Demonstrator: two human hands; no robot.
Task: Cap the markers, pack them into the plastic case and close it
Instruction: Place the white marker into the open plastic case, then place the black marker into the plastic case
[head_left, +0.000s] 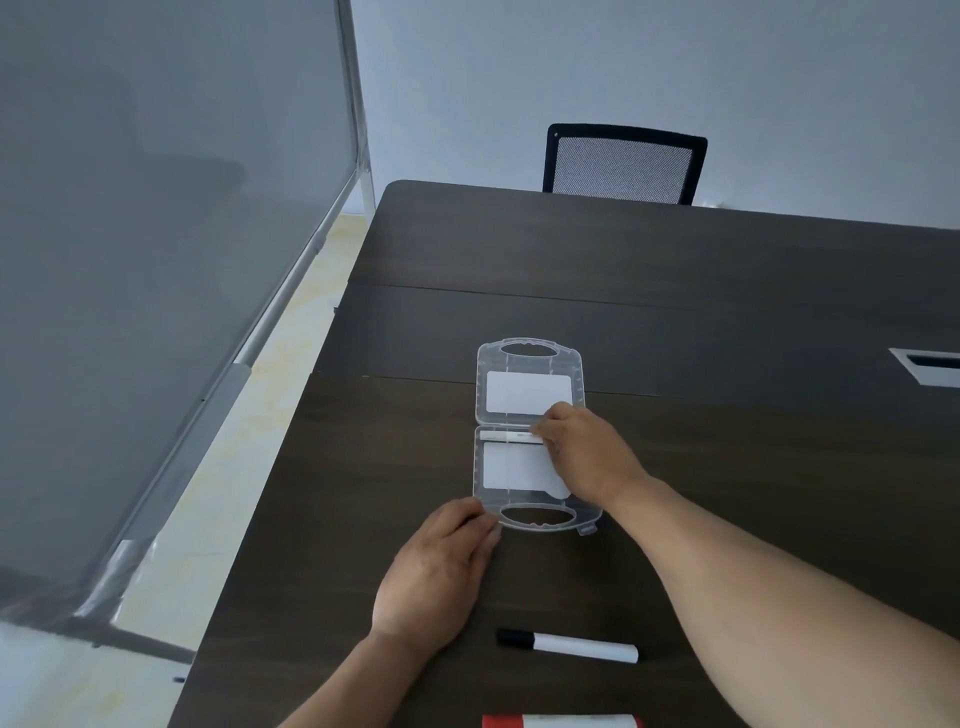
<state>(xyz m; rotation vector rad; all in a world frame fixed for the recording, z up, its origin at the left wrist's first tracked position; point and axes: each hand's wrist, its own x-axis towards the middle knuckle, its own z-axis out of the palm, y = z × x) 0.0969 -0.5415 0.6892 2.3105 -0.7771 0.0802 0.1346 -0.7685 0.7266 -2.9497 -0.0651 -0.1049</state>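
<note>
A clear plastic case (527, 358) lies flat and wide open on the dark table, lid half far, base half near. A white marker (506, 435) lies crosswise in the base, next to the hinge. My right hand (582, 449) pinches that marker's right end inside the case. My left hand (441, 566) rests on the table with its fingertips pressed against the case's near left corner. A capped black marker (569, 646) lies on the table close to me. A red-capped marker (561, 721) shows at the bottom edge, partly cut off.
The dark wooden table (701, 291) reaches far and right, with a cable slot (930, 364) at the right edge. A black mesh chair (623, 163) stands at the far side. A whiteboard on a stand (171, 234) rises left of the table.
</note>
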